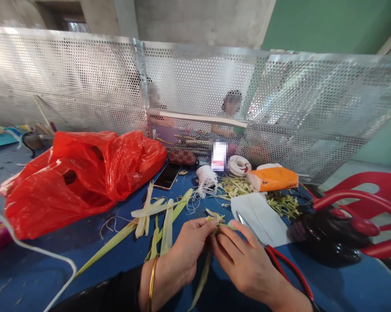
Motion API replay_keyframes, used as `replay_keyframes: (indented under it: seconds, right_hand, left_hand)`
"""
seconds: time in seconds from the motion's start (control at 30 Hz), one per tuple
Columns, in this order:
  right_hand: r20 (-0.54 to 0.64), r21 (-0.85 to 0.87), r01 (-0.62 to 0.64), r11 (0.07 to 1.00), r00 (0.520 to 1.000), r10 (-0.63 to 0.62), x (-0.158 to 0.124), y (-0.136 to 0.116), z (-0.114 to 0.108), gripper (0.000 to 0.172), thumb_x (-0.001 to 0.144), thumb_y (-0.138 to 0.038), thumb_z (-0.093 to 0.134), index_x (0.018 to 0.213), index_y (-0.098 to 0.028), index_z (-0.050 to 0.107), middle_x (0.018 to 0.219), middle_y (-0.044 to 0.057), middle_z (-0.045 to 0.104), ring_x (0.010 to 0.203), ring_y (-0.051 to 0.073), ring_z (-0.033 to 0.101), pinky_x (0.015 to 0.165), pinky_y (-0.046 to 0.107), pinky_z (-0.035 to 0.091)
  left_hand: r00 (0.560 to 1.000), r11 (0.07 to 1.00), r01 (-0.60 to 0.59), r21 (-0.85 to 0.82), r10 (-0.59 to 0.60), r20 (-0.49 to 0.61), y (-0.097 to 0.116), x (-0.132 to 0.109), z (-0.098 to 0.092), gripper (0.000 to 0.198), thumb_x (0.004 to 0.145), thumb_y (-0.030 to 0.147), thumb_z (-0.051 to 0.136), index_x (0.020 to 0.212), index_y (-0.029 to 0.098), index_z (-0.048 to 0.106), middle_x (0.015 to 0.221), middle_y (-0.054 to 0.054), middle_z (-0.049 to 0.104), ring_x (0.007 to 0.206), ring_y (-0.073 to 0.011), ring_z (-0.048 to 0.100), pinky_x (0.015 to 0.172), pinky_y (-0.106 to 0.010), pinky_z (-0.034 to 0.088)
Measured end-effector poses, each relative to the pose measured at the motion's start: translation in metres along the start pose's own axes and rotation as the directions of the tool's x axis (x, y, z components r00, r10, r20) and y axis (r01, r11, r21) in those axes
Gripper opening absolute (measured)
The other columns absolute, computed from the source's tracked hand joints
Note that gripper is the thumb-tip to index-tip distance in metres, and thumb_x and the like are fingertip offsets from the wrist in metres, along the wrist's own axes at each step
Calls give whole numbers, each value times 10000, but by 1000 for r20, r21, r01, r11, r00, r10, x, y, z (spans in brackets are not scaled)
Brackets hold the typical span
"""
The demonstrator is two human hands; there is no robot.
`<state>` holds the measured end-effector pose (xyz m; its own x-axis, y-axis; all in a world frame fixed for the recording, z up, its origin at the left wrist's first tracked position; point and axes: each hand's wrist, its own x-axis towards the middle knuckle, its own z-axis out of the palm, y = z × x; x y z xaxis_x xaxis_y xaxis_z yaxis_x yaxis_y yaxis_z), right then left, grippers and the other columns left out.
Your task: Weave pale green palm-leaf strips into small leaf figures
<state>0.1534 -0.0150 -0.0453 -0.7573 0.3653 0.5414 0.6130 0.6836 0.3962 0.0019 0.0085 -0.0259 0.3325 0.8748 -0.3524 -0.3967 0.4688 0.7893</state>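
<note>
My left hand (185, 253) pinches a small folded piece of pale green husk strip (216, 218) between thumb and fingers. Against the same piece, from the other side, my right hand (244, 255) closes its fingertips. A long husk tail (202, 281) hangs down between the two hands. Left of them, several loose husk strips (167, 227) lie crossed on the blue table (94, 260). Scissors with red handles (288, 266) lie beside and partly under my right hand, their blades over a white paper sheet (262, 219).
A red plastic bag (85, 177) covers the left side. Behind the strips are a phone (168, 176), a brown case (182, 157), white thread (207, 178), a tape roll (239, 165) and an orange tissue pack (273, 178). A black pot (328, 238) stands right. Two people sit behind the perforated metal screen (195, 73).
</note>
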Motion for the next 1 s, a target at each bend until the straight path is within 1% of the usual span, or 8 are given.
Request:
replay_keyframes:
  seconds: [0.13, 0.23, 0.4, 0.47, 0.53, 0.7, 0.83, 1.0]
  right_hand:
    - [-66, 85, -79, 993, 994, 84, -1, -1, 1, 336, 931, -103, 338, 1050, -116, 651, 921, 111, 702, 982, 246, 606, 1009, 462, 335]
    - [-101, 307, -249, 919, 951, 291, 2, -2, -1, 238, 918, -108, 418, 976, -175, 639, 863, 64, 687, 870, 204, 622, 972, 445, 370]
    - [86, 619, -593, 515, 703, 706, 7, 2, -1, 133, 871, -169, 542, 746, -209, 563, 759, 34, 598, 732, 190, 576, 689, 313, 474]
    - [200, 657, -665, 355, 608, 769, 8, 4, 0, 172, 862, -194, 556, 694, -209, 526, 723, 20, 569, 696, 178, 554, 633, 277, 456]
    - [269, 673, -690, 265, 562, 782, 9, 5, 0, 192, 857, -202, 555, 671, -208, 512, 697, 7, 547, 680, 171, 538, 633, 265, 442]
    - [314, 695, -698, 172, 510, 801, 9, 5, 1, 173, 845, -236, 555, 681, -202, 514, 717, 5, 546, 702, 171, 529, 648, 254, 426]
    - [454, 666, -743, 65, 474, 755, 9, 6, 1, 191, 885, -294, 516, 715, -207, 514, 678, -11, 546, 637, 155, 510, 572, 233, 406]
    - [519, 729, -684, 20, 572, 636, 15, 15, -12, 208, 953, -345, 421, 827, -216, 524, 757, -4, 584, 700, 153, 542, 634, 238, 436]
  left_hand:
    - [999, 1000, -22, -14, 22, 31, -3, 2, 0, 279, 627, 353, 780, 680, 113, 649, 622, -5, 586, 561, -84, 487, 553, -207, 347]
    - [997, 999, -36, 13, 35, 72, -5, 3, -1, 285, 632, 374, 772, 699, 115, 672, 636, -14, 602, 600, -105, 517, 608, -226, 387]
    - [996, 976, -79, 205, 70, 48, -1, 1, -1, 257, 692, 374, 708, 763, 127, 726, 709, -47, 658, 654, -127, 555, 652, -243, 425]
    - [996, 964, -87, 251, 79, 43, 1, 0, 0, 251, 715, 365, 681, 785, 131, 735, 734, -62, 680, 683, -140, 578, 649, -242, 435]
    - [996, 961, -82, 264, 73, 42, 2, 0, 1, 257, 727, 366, 666, 789, 127, 736, 735, -73, 691, 698, -152, 596, 649, -246, 446]
    - [995, 961, -84, 265, 70, 65, 2, 0, 1, 266, 684, 354, 715, 802, 117, 731, 765, -80, 702, 702, -153, 601, 649, -245, 456]
    - [995, 957, -98, 273, 87, 53, 1, 1, 1, 214, 665, 311, 734, 767, 123, 725, 729, -57, 693, 659, -130, 583, 638, -231, 448]
    - [994, 958, -113, 263, 111, 22, 5, 4, -2, 196, 716, 307, 691, 775, 122, 715, 748, -67, 697, 622, -112, 563, 610, -221, 434]
